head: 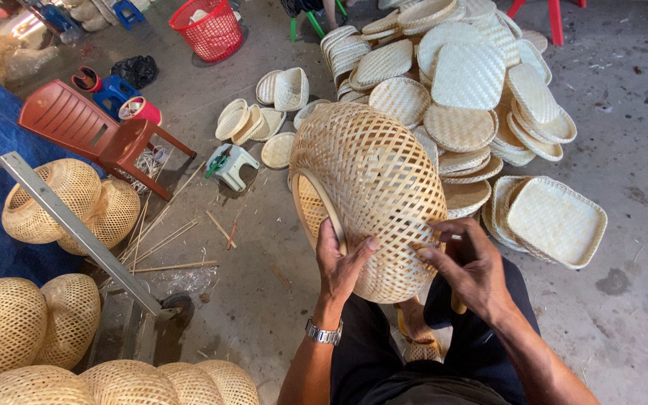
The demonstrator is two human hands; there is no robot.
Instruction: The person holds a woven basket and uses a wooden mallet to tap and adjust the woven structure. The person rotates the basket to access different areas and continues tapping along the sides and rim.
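- Our left hand (pixel 339 266) clasps the rim of one woven basket (pixel 373 195); our right hand (pixel 470 266) pinches its weave, fingertips hidden among strips.
- The basket rests above our lap, its opening facing left, long axis running away from us.
- We count six similar baskets (pixel 61 199) at left, some cut off.
- Trays (pixel 556 221) too many to count.

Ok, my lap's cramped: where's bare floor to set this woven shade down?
Bare concrete lies right of the square tray, toward the picture's right edge. A smaller patch sits between the green stool and the woven shade, strewn with sticks. Crowded: the tray pile ahead, and finished shades by the red chair on the left.
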